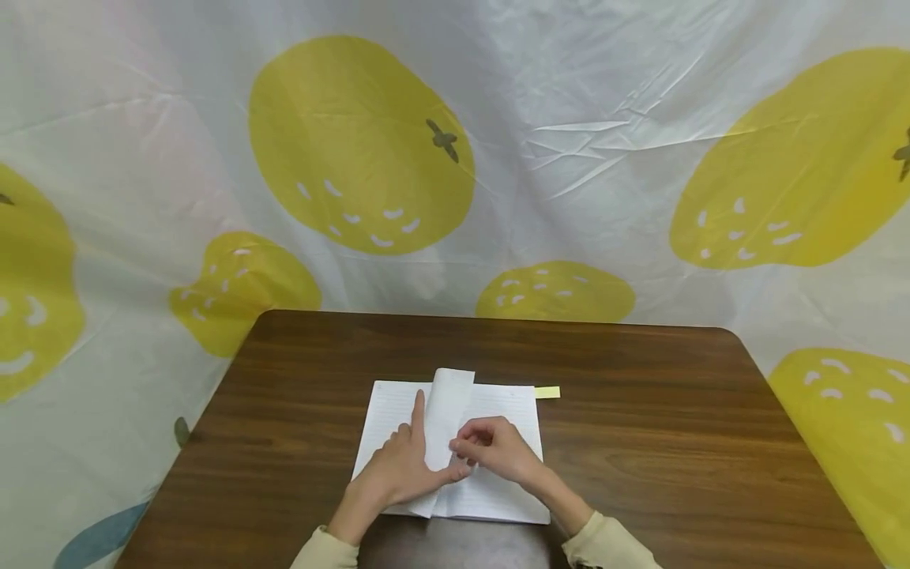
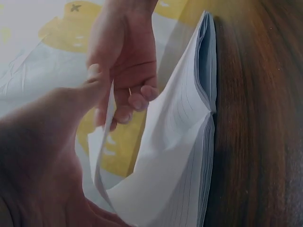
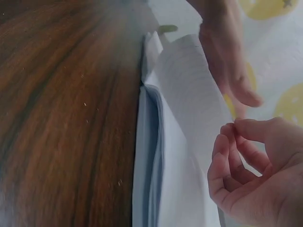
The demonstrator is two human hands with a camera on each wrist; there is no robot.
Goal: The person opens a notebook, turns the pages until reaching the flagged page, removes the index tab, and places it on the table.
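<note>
An open lined notebook [image 1: 498, 490] lies on the brown table [image 1: 640, 442]. One page [image 1: 448, 411] stands up from the spine, curled over at its top. My left hand [image 1: 405, 466] lies flat on the left-hand page, index finger stretched along the spine and thumb against the raised page. My right hand [image 1: 498, 450] pinches the raised page's lower edge between thumb and fingertips. In the left wrist view the page [image 2: 102, 156] stands between my left thumb and the curled right hand [image 2: 125, 56]. In the right wrist view my right hand [image 3: 251, 175] curls at the page [image 3: 194, 104].
A small yellow sticky tab [image 1: 547, 392] pokes out at the notebook's far right corner. Bare wood surrounds the notebook on the right, left and far sides. A white sheet [image 1: 569, 158] printed with yellow fruit hangs behind and around the table.
</note>
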